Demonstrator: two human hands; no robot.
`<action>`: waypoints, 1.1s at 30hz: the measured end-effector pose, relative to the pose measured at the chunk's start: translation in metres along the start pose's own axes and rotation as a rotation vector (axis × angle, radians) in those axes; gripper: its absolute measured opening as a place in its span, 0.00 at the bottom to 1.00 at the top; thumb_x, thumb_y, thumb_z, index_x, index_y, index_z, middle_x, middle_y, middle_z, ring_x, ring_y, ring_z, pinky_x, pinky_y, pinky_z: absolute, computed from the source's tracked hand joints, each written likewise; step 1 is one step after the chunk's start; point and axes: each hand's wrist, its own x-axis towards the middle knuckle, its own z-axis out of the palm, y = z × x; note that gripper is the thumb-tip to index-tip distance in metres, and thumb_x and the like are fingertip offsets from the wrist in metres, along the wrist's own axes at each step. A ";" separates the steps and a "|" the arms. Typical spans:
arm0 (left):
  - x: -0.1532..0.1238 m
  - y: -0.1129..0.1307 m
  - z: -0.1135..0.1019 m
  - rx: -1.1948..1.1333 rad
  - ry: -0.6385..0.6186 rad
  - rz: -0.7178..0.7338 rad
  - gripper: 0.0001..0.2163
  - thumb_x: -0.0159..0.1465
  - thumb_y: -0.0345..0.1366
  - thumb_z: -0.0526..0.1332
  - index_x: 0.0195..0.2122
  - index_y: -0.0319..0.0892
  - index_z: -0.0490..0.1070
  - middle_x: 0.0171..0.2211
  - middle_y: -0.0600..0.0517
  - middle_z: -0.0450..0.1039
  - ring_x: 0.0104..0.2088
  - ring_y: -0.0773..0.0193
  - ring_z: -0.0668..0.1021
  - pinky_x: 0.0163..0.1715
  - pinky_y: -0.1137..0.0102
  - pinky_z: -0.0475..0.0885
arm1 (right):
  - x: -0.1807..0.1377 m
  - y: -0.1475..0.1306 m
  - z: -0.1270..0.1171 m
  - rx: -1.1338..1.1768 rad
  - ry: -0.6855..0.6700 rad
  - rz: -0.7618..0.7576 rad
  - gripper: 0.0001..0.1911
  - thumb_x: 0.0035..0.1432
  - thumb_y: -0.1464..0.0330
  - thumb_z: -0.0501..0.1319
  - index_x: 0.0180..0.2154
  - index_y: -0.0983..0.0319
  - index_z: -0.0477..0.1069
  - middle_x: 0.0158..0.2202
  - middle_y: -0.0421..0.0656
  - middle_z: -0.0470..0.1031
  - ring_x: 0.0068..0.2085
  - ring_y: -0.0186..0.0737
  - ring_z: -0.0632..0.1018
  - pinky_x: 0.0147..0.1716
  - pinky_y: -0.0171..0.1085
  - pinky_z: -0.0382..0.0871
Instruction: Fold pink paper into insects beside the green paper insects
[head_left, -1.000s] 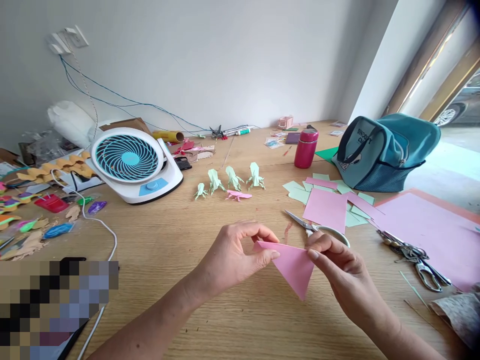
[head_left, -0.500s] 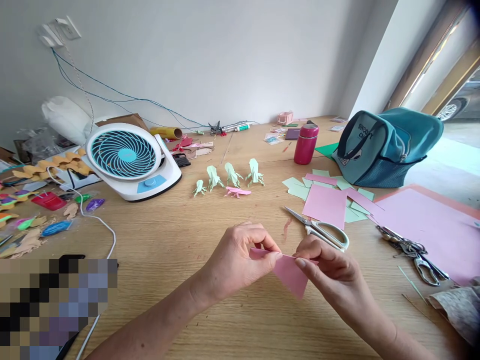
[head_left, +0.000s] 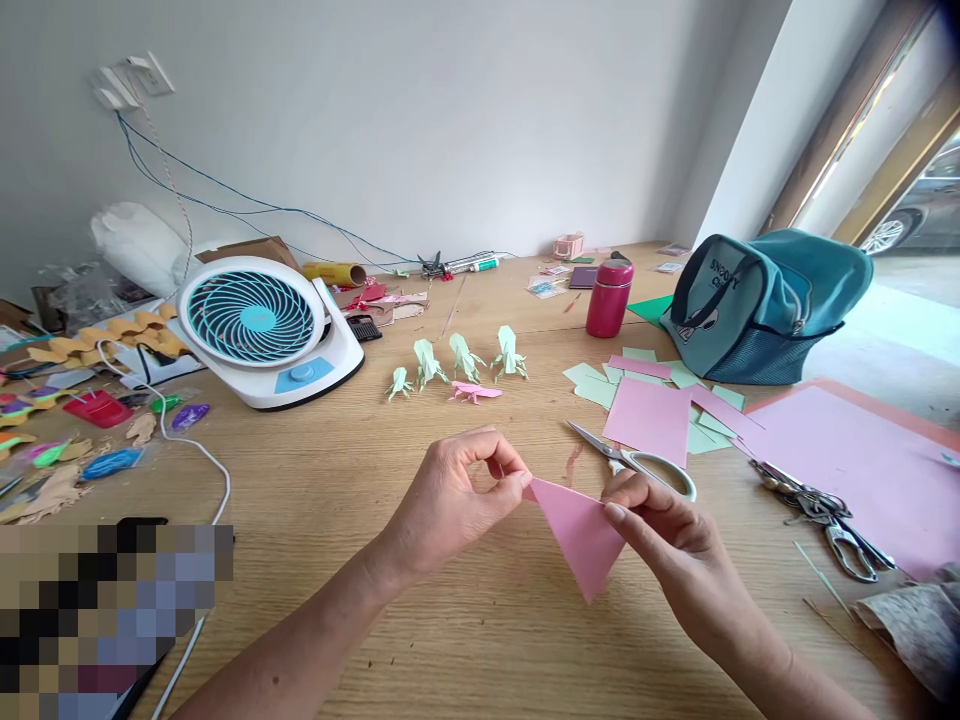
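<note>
A pink sheet of paper, folded to a triangle with its point hanging down, is held above the table between both hands. My left hand pinches its upper left corner between thumb and fingertips. Along the upper right edge, my right hand grips it with thumb and forefinger. Scissors with white handles lie just behind my right hand. Farther back stand several light green folded paper insects, with a pink one lying before them.
Pink and green paper pieces lie right of centre, near a magenta flask and a blue bag. Keys rest on a large pink sheet's edge. A fan and white cable occupy the left.
My left hand has shifted left to the paper's corner, so more of the top edge shows between the hands. The pink triangle is now more fully in sight.
</note>
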 end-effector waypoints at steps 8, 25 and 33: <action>0.000 -0.008 0.010 -0.415 -0.178 -0.163 0.06 0.64 0.37 0.61 0.36 0.40 0.68 0.30 0.55 0.71 0.31 0.69 0.73 0.32 0.75 0.66 | -0.003 0.003 0.006 0.026 -0.058 0.070 0.13 0.62 0.59 0.62 0.29 0.60 0.70 0.27 0.40 0.69 0.30 0.36 0.69 0.31 0.35 0.64; -0.006 -0.019 0.033 -0.336 -0.339 -0.342 0.12 0.61 0.41 0.61 0.27 0.40 0.63 0.24 0.58 0.61 0.24 0.72 0.65 0.23 0.77 0.58 | -0.008 0.008 0.014 -0.150 -0.192 0.143 0.14 0.63 0.59 0.60 0.29 0.61 0.69 0.27 0.38 0.67 0.29 0.34 0.66 0.29 0.34 0.60; -0.008 -0.020 0.039 -0.287 -0.309 -0.306 0.10 0.61 0.39 0.62 0.26 0.39 0.67 0.25 0.56 0.63 0.26 0.70 0.66 0.25 0.75 0.60 | -0.011 0.008 0.019 -0.113 -0.203 0.165 0.15 0.61 0.57 0.62 0.30 0.62 0.71 0.28 0.39 0.70 0.30 0.36 0.69 0.31 0.35 0.63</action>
